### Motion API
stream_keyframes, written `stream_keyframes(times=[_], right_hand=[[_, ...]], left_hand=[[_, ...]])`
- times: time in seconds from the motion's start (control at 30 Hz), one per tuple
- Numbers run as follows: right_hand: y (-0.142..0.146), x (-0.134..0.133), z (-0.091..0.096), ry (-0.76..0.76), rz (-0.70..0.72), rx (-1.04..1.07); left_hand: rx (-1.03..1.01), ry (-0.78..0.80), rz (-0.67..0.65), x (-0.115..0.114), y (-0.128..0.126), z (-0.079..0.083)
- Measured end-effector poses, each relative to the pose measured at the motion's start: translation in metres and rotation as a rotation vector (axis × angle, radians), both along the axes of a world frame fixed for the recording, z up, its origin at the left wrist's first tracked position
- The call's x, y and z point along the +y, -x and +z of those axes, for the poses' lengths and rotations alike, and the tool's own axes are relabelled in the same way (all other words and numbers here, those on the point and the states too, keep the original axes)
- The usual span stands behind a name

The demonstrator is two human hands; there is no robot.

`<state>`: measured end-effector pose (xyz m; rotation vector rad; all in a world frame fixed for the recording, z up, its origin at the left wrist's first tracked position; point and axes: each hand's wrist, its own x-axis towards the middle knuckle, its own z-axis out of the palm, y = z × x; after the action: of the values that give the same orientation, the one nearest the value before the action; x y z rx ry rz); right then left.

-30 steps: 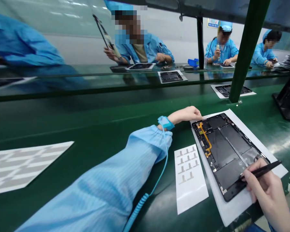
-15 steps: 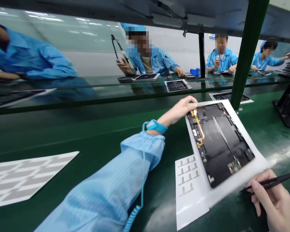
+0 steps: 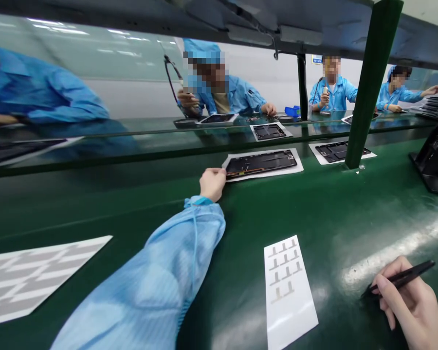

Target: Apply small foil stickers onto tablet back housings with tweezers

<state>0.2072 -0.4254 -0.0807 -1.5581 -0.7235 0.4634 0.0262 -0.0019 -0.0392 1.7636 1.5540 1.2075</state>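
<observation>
My left hand [image 3: 212,184], closed, pinches the near left corner of a white backing sheet under an open tablet housing [image 3: 266,163]. The housing is black inside, with an orange flex cable along its near edge, and lies at the far side of the green bench. In my right hand [image 3: 412,299] is a pair of black tweezers [image 3: 414,274], held like a pen with the tips low over the bench. Between my hands lies a white sticker sheet [image 3: 294,316] with several small grey pieces.
A larger sheet of grey stickers [image 3: 47,274] lies at left. Another tablet housing [image 3: 332,151] sits behind the green post [image 3: 372,87]. A black stand [image 3: 432,160] is at right. Across the raised ledge, several people in blue work; one co-worker [image 3: 237,92] sits opposite. A shelf [image 3: 131,17] hangs overhead.
My left hand has carried the tablet housing and its backing sheet away from me and leftward to the far side of the bench. The sticker sheet is uncovered. My right hand has barely moved.
</observation>
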Motion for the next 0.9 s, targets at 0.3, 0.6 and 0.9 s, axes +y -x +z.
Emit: stream_keyframes(times=[0.3, 0.6, 0.9], right_hand=[[-0.018, 0.004, 0.014, 0.087, 0.247, 0.054], [-0.075, 0.127, 0.046, 0.419, 0.451, -0.592], [-0.093, 0.3, 0.042, 0.568, 0.196, -0.986]], left_hand=[[0.259, -0.352, -0.348, -0.053, 0.004, -0.014], [0.391, -0.582, -1.226, -0.202, 0.022, -0.021], [0.452, -0.552, -1.295, -0.207, 0.016, -0.013]])
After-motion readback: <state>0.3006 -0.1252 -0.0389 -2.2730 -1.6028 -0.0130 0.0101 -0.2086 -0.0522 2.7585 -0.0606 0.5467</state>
